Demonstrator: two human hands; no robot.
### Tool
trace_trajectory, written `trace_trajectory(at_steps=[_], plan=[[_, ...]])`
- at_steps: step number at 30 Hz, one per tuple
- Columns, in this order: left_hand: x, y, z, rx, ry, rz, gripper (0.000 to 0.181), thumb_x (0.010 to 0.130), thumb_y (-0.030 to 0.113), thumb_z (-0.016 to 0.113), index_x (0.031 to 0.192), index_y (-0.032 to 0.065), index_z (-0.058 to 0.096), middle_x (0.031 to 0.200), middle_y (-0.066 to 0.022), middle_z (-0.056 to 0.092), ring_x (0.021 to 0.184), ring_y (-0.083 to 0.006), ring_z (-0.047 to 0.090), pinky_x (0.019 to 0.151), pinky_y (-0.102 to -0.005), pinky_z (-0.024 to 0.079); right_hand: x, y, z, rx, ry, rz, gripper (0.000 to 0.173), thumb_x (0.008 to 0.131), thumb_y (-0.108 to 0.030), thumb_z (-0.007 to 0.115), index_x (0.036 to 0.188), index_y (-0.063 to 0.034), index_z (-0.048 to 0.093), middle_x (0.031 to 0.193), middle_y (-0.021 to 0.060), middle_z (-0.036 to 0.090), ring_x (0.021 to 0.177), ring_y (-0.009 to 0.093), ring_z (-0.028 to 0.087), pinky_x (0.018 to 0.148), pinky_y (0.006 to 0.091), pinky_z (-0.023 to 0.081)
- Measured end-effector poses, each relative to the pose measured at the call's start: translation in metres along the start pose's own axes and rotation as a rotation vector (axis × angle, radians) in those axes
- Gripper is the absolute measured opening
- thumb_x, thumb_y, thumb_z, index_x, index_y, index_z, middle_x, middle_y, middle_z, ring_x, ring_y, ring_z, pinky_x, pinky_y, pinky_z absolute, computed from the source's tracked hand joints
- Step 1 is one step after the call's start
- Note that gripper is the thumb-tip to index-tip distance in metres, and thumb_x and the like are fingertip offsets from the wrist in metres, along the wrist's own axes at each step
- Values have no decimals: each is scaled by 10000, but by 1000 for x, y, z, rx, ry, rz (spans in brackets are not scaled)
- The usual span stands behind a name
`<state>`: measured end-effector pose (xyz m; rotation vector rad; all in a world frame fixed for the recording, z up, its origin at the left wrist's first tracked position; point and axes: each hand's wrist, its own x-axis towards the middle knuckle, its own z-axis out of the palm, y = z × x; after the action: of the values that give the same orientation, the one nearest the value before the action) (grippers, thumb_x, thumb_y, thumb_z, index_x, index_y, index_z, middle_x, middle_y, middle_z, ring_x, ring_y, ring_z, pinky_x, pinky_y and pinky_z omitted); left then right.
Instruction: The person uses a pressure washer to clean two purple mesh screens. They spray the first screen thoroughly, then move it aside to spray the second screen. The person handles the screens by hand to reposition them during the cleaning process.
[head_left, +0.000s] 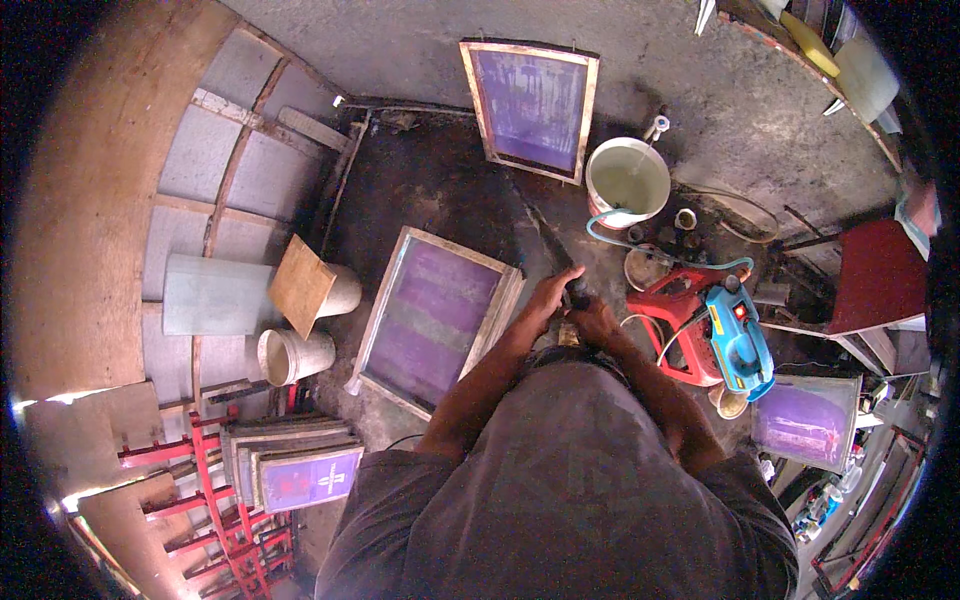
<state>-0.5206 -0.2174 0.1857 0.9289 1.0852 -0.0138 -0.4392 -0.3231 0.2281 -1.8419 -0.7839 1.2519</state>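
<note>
Both my hands grip a dark pressure-washer spray gun (553, 251) whose long lance points away from me. My left hand (553, 291) is on the forward part, and my right hand (594, 321) is at the rear, close to my body. Past the lance's tip, a wood-framed screen-printing screen (534, 105) with purple coating and pale streaks leans against the wall. More wood-framed screens (442, 315) lie stacked to the left of my hands. At the right stands a blue and red pressure washer (739, 337) with a lit red switch.
Water runs from a tap (658, 126) into a white bucket (628, 180), with a hose looped over its rim. White buckets (300, 356) and a plywood piece (302, 286) stand left. Further screens (307, 480) rest on a red metal rack (217, 502); another purple screen (806, 420) lies right.
</note>
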Motion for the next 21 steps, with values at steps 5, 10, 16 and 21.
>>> trace_trajectory(at_steps=[5,10,16,21], plan=[[-4,6,4,8,27,74,464,702,512,639,969,133,643,782,-20,565,600,-140,504,492,-267,375,2,2,-2,-14,-29,51,317,719,-261,655,847,19,577,670,109,587,589,177,563,551,347,443],[10,-5,-3,-31,-8,10,500,689,526,645,987,125,633,836,-37,567,701,-154,513,529,-299,397,7,17,6,-126,42,-117,247,720,-215,645,858,-15,601,771,144,606,673,251,596,588,376,470],[8,-2,1,-33,16,90,467,667,526,668,852,98,632,698,-22,543,587,-141,506,449,-286,371,11,30,7,-188,7,-299,250,720,-216,639,885,-31,605,796,154,593,716,308,590,642,391,474],[14,-6,-4,-11,27,38,465,667,523,669,852,99,627,690,-11,545,566,-129,503,429,-270,360,4,3,2,-49,-12,18,279,734,-251,644,852,-5,586,707,135,567,660,255,572,592,384,437]])
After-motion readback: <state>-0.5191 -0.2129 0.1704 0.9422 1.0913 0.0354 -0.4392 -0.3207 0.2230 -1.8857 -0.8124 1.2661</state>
